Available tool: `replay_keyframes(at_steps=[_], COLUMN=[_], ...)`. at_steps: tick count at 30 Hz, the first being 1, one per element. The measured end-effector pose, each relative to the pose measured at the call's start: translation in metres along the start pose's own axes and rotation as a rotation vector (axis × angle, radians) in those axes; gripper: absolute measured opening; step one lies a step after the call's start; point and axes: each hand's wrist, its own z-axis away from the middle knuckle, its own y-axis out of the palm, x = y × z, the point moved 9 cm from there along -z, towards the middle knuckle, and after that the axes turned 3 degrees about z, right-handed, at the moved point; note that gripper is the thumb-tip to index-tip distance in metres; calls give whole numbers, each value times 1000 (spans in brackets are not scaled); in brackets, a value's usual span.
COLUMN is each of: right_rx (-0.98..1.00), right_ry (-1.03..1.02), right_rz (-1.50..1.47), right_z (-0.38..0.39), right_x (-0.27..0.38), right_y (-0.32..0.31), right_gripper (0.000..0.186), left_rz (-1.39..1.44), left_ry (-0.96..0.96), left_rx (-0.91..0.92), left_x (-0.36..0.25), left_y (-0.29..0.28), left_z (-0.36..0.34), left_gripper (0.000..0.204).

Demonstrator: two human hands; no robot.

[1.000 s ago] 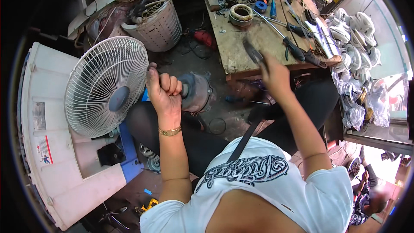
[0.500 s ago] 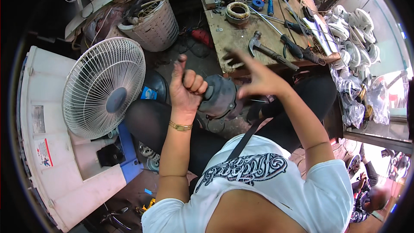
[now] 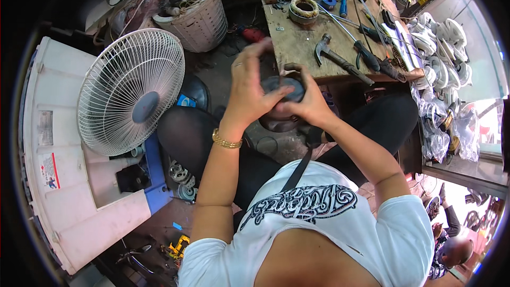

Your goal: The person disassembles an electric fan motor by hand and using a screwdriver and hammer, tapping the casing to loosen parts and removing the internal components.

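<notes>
Black-lettered shirt (image 3: 305, 205), dark rounded housing (image 3: 274, 83)

Wooden bench (image 3: 289, 40) with hammer (image 3: 346, 64), ring (image 3: 304, 19), screwdriver (image 3: 366, 55)

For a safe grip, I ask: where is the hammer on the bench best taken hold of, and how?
Probably by the handle, near its free end, with the right hand coming from the person's side: the hammer lies on the bench with its head farther away, and the handle's end reaches the near edge.

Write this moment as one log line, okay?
left hand: at dark motor housing | right hand: at same housing | claw hammer: on wooden workbench
</notes>
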Motion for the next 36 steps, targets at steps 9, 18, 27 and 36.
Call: replay_keyframes(at_steps=[9,18,27,36], right_rx=[-225,-99,-316,-298], right_ry=[108,-233,-46,-127], right_rz=[-716,426,1279,401], right_z=[0,-26,-32,43], right_x=[-7,9,-98,-41], right_y=[-11,-53,-141,-84], right_gripper=[88,66,46,29], left_rz=[1013,1356,-305,-458], left_ry=[-528,-694,-305,-372], left_rx=[-120,-275,-316,-62], left_x=[56,71,39,48], left_y=[49,45,-30,-36], left_z=[67,89,43,53], left_gripper=[113,69,92,93])
